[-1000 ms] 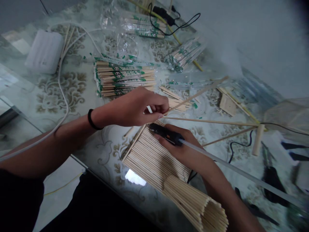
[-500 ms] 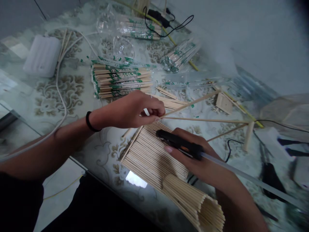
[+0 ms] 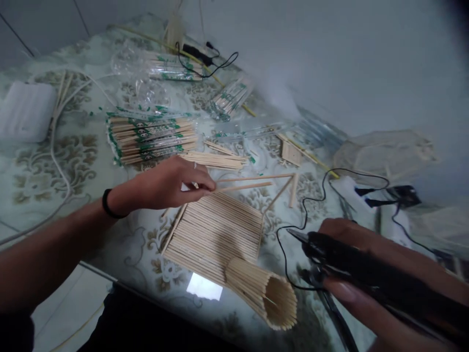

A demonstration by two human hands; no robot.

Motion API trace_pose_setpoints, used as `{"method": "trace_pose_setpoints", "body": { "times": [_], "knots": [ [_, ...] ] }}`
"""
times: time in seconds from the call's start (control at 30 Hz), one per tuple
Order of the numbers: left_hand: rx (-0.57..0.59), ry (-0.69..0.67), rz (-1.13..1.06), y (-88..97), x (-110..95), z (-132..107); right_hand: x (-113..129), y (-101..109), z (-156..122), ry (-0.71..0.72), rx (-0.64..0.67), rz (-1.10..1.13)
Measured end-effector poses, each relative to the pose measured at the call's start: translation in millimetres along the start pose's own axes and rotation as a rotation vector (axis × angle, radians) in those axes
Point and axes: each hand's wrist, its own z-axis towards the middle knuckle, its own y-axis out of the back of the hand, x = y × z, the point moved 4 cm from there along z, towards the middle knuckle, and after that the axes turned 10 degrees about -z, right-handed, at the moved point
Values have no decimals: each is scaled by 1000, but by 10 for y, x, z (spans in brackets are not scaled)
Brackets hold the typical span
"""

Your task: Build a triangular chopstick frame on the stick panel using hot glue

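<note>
A mat of glued wooden sticks lies in front of me, its near end rolled into a tube. My left hand, a black band on the wrist, pinches one thin wooden stick and lays it along the mat's far edge. My right hand grips a black glue gun at the lower right, its tip pointing left, away from the mat.
The table carries a patterned cloth under glass. Bundles of green-wrapped chopsticks and loose sticks lie behind the mat. A black cord loops to the right. A white box sits far left.
My right hand has pulled the glue gun off the mat, back to the lower right. My left hand has lowered the stick onto the mat's far edge. The view has swung right.
</note>
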Motion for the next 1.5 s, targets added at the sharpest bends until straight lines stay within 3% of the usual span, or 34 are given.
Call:
{"method": "trace_pose_setpoints", "body": {
  "times": [0.17,0.43,0.83,1.33,1.5],
  "knots": [
    [12,-21,22,-26,-5,-8,118,72,104,-54,-170,0],
    [14,-28,38,-54,-24,-6,-31,2,118,-55,-88,3],
    [9,-43,56,-71,-14,-7,-250,-32,22,-109,-202,202],
    [-11,-48,53,-76,-17,1,-124,-47,103,-65,-127,202],
    [5,-36,68,-80,-8,1,-232,19,7,-156,-229,252]
  ]
}}
